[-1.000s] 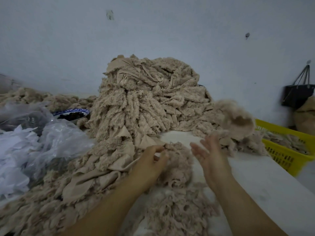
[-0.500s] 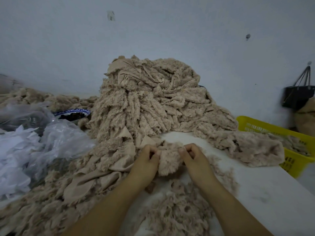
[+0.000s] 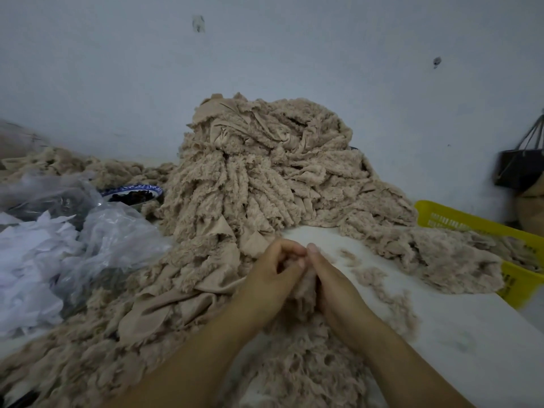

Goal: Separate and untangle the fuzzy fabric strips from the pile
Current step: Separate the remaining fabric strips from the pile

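Note:
A tall pile of beige fuzzy fabric strips rises at the middle of the white table against the wall. More strips spread down to the near left and lie under my forearms. My left hand and my right hand are pressed close together in front of the pile. Both grip one small fuzzy strip between them, fingers curled round it. A flattened heap of separated strips lies to the right, reaching the basket.
A yellow plastic basket with strips in it stands at the table's right edge. Crumpled clear plastic bags lie at the left, beside a blue-rimmed bowl of dark bits. A dark bag hangs at the far right.
A strip flew from my open right hand onto the heap at the right. Both hands then took hold of a new strip and have drawn closer together around it.

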`<state>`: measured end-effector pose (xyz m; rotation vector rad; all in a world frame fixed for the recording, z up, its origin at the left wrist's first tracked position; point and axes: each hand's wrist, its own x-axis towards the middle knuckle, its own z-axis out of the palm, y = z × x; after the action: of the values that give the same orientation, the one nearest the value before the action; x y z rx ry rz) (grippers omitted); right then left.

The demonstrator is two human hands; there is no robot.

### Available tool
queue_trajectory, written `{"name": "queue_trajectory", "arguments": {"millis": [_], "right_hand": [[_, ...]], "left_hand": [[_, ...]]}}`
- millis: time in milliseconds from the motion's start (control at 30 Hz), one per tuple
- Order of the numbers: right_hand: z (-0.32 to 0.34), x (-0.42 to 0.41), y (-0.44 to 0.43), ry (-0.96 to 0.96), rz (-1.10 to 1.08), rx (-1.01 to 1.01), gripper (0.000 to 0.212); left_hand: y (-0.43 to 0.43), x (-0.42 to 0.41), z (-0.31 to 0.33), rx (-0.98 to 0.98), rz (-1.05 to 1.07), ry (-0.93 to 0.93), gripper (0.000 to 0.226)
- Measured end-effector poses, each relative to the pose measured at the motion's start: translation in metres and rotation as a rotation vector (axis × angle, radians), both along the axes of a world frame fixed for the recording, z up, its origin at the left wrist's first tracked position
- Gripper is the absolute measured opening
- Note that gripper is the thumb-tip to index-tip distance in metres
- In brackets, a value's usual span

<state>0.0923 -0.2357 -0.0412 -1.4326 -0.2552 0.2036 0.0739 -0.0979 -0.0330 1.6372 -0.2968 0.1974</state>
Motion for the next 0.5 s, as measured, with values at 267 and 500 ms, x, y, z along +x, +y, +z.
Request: {"name": "queue_trajectory", "arguments": {"millis": [267,500], "right_hand": [[0.008,0.0,-0.01,0.177,-0.013,0.232,0.023],[0.013,0.004,-0.018,0.192,-0.113,0.368,0.027]], "left_hand": [[-0.004,-0.005,-0.009,0.427,-0.026,-0.202,0.007],[0.008,-0.003,-0.008,0.49,0.074,0.008,0.044]]}}
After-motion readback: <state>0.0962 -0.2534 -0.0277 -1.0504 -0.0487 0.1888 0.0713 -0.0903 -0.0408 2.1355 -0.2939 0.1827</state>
